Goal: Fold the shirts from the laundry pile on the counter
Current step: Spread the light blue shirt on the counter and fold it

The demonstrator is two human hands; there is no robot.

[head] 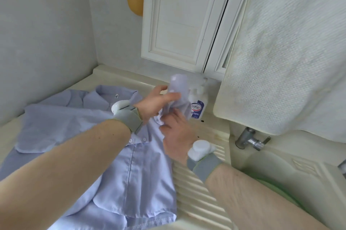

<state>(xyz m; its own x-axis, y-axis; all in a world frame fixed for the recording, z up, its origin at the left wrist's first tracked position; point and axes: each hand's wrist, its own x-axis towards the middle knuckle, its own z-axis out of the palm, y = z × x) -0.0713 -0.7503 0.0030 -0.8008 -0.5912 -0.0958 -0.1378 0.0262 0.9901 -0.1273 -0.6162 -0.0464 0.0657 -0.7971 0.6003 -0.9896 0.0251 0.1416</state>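
Clearly, the light blue shirt (119,170) lies spread front-up on the pale desk (204,198), collar toward the back wall, overlapping a second blue shirt (61,117) of the same cloth that lies behind and to its left. Both hands work its far sleeve (178,95), which is lifted off the desk and bunched: the left hand (155,104) has its fingers curled round the gathered cloth, and the right hand (176,134) sits just below, its fingers tucked into the folds near the shoulder, apparently pinching them, though blur hides the tips. I judge the fabric thin, light and limp, so it will sag and crease wherever it is unsupported and should slide easily over the ribbed drainboard. Best hold seems to be at seams and edges, the cuff and the shoulder seam, keeping the sleeve taut between the two hands before laying it across the body. Just behind the sleeve stands a white bottle (198,106) with a blue label, near enough that a swinging cuff could tip it
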